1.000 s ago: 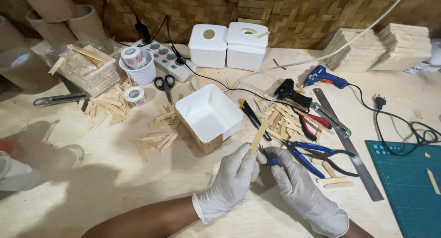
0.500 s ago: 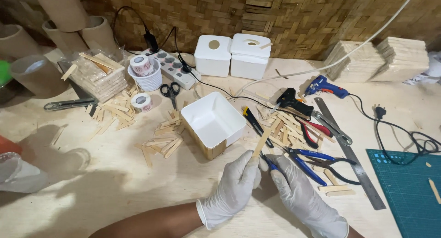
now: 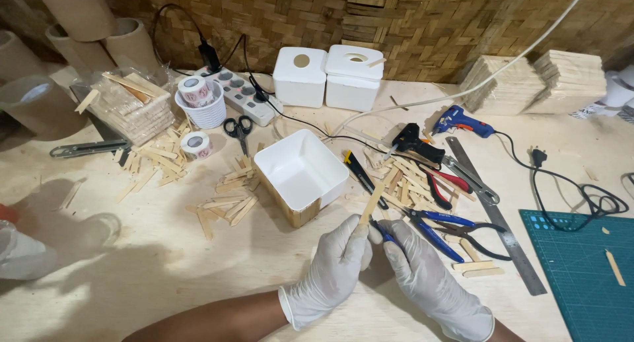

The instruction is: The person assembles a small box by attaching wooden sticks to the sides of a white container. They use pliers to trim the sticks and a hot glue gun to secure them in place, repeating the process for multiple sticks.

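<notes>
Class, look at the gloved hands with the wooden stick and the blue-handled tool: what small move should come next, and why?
Probably close the blue-handled tool on the wooden stick. The left hand pinches the stick's lower end upright, and the right hand has the tool's tip right beside it, so a trim seems ready.

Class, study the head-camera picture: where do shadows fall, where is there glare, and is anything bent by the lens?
Head view: light is soft and warm; blurred shadows spread across the table at lower left. The white box and two gloved hands, left hand and right hand, look bright but keep detail. The wooden stick is sharp. Straight edges bow near the frame borders, as with a wide lens.
</notes>
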